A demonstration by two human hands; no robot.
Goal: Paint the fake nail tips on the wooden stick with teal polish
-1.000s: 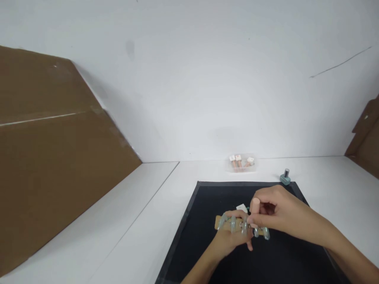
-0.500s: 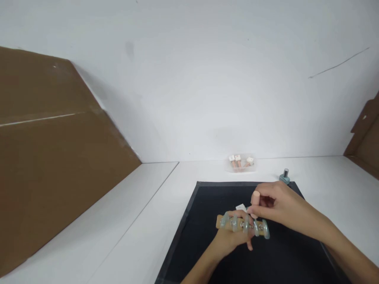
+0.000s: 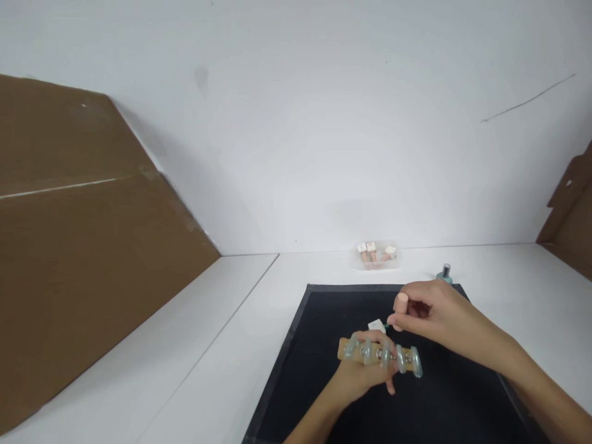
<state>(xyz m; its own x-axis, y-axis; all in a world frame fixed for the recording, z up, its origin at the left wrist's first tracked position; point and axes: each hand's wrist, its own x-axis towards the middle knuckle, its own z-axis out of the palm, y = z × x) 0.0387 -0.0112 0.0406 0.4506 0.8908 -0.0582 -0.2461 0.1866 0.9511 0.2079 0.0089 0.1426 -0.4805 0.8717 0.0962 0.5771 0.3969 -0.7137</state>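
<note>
My left hand [image 3: 358, 375] is closed around a tan bar [image 3: 343, 348] that carries several long, glossy, pale-teal pieces resembling nail tips, with small silvery round spots between them. Just beyond its fingers is a white square-ended piece [image 3: 376, 325]; I cannot tell whether those fingers hold it. A peach cylindrical cap [image 3: 402, 303], like a nail polish brush cap, is pinched between the thumb and fingers of my right hand [image 3: 430, 311]. Between the white piece and my right thumb shows a small dark-green bit [image 3: 387, 326]. The cap's lower end is hidden by my thumb.
A clear plastic box [image 3: 393, 264] by the back wall holds several white square-ended pieces with peach stems. Behind my right hand stands a teal object with a silver top [image 3: 446, 271]. A black mat [image 3: 319, 308] lies beneath my hands, and brown cardboard [image 3: 92, 246] flanks the left.
My right hand has lifted slightly with the peach cap, away from the bar. The dark-green bit beside the white piece shows more clearly. My left hand has hardly moved.
</note>
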